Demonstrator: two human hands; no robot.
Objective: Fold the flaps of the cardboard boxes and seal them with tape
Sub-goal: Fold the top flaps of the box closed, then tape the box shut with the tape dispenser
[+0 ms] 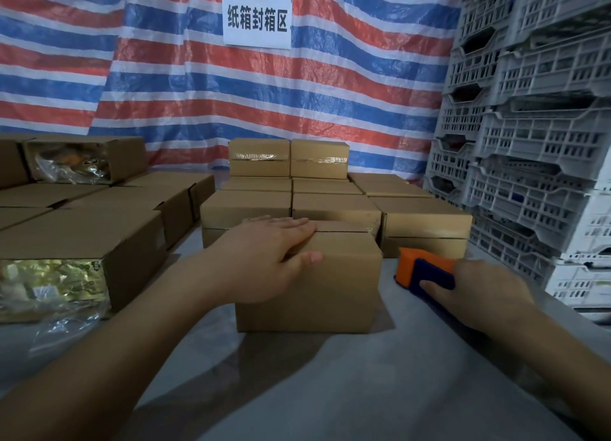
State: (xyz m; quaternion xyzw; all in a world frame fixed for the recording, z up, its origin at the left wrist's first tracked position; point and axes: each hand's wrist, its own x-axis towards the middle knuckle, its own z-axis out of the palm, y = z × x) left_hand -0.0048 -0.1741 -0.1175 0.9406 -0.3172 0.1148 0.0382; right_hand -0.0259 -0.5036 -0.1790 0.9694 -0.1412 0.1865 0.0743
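A small brown cardboard box (317, 285) stands on the grey table (297, 391) in front of me, its top flaps folded down with the seam showing. My left hand (267, 245) lies flat on the box top, fingers straight, thumb down over the front edge. To the right of the box, my right hand (479, 288) grips an orange and dark blue tape dispenser (423, 268) that sits on the table surface.
Taped boxes (337, 206) are stacked in rows behind the box. Unsealed boxes with shiny wrapped contents (66, 235) fill the left side. Grey plastic crates (529, 126) tower at the right. A striped tarp with a white sign (257, 17) hangs behind.
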